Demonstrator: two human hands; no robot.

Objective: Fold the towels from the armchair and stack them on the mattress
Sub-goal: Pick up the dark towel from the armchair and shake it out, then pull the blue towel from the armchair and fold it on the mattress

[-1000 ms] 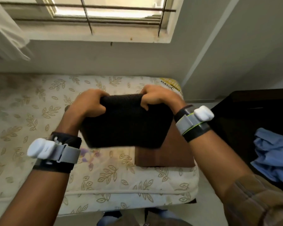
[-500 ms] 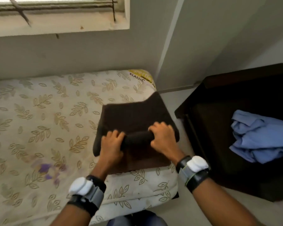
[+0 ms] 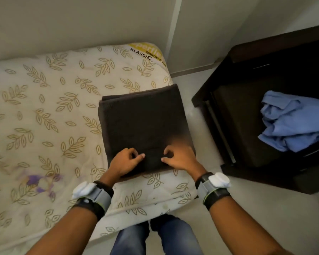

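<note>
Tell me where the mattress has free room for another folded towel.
Free: the wide patch of leaf-printed cream mattress left of the dark brown folded towel, from the wall to the purple stain; also a narrow strip behind the towel. Crowded: the near right corner, where the left hand and right hand touch the towel.

Left hand [image 3: 126, 161], right hand [image 3: 180, 159] touch towel [image 3: 144, 122] (folded).

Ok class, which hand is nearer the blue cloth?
Right. The right hand lies on the towel, left of the cloth; the left hand lies farther left.
</note>
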